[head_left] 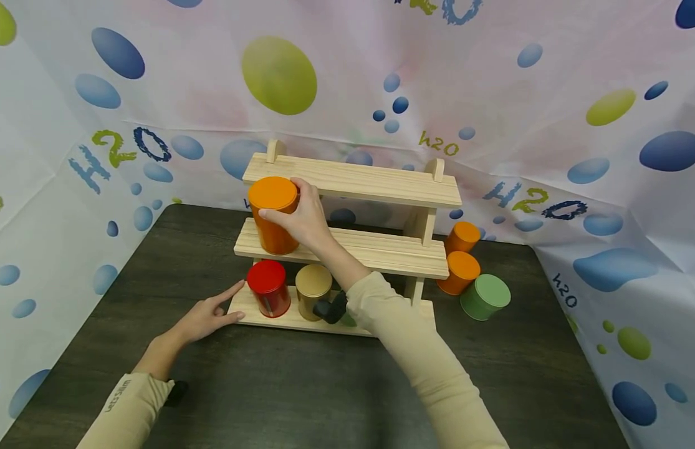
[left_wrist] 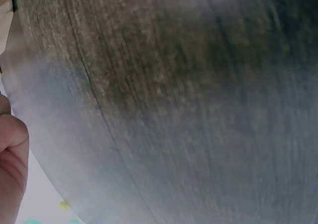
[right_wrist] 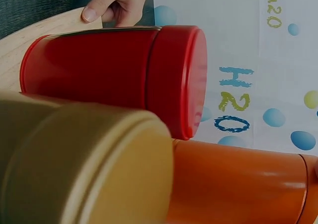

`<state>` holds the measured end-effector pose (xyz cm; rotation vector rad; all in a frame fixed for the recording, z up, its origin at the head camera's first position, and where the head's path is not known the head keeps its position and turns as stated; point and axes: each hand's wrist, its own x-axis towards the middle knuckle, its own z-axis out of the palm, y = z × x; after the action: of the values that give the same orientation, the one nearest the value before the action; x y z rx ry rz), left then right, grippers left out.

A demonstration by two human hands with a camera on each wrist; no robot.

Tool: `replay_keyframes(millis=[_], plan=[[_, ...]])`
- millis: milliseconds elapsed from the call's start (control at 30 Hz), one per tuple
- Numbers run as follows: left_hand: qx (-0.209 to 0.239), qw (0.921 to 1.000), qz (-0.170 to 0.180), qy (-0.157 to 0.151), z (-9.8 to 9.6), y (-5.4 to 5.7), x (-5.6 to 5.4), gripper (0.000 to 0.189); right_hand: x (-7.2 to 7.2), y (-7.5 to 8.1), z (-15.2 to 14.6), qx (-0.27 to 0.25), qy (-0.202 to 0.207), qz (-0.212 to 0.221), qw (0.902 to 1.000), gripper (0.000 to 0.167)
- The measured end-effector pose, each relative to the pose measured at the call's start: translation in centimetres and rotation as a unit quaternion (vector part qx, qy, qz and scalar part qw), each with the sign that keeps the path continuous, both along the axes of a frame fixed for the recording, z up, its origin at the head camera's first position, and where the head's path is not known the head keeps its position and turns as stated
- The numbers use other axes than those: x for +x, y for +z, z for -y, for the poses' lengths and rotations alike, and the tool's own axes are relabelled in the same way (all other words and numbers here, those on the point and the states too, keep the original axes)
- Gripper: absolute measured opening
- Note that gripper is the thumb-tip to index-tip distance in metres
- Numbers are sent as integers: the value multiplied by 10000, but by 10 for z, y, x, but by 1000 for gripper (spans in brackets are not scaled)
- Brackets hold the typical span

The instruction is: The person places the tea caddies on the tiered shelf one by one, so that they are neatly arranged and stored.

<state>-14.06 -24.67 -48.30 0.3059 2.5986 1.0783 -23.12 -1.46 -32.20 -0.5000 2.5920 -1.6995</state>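
My right hand [head_left: 305,218] grips a large orange tin [head_left: 275,224] near its lid, fingers behind and thumb in front. The tin is upright at the left end of the middle tier of a wooden shelf [head_left: 375,252]; whether its base bears on the board I cannot tell. On the bottom tier stand a red tin [head_left: 268,289] and a gold tin [head_left: 312,290], both close in the right wrist view. A green thing [head_left: 348,320] beside them is mostly hidden by my right arm. My left hand [head_left: 208,319] holds the bottom board's left end between thumb and fingers.
Right of the shelf, two smaller orange tins [head_left: 458,272] and a green tin [head_left: 485,297] stand on the dark table [head_left: 268,386]. A patterned sheet [head_left: 347,75] hangs behind. The top tier [head_left: 353,179] overhangs just behind the large orange tin.
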Motion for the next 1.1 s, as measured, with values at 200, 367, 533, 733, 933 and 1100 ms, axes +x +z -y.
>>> replay_keyframes(millis=[200, 367, 533, 733, 933, 1100], plan=[[-24, 10000, 51, 33, 0, 2, 1, 73, 0, -1, 0, 18, 58, 29, 10000, 78], [-20, 10000, 67, 48, 0, 3, 2, 74, 0, 1, -1, 35, 160, 74, 9998, 79], [-14, 10000, 67, 41, 1, 3, 2, 74, -2, 3, -4, 122, 223, 144, 9996, 80], [88, 9999, 34, 68, 0, -1, 0, 74, -5, 2, -8, 85, 245, 124, 9996, 80], [103, 9999, 75, 49, -1, 1, 0, 77, -6, 3, -8, 128, 365, 131, 9992, 80], [174, 9998, -53, -53, 0, 3, 2, 76, -6, 2, -9, 141, 401, 192, 9989, 82]])
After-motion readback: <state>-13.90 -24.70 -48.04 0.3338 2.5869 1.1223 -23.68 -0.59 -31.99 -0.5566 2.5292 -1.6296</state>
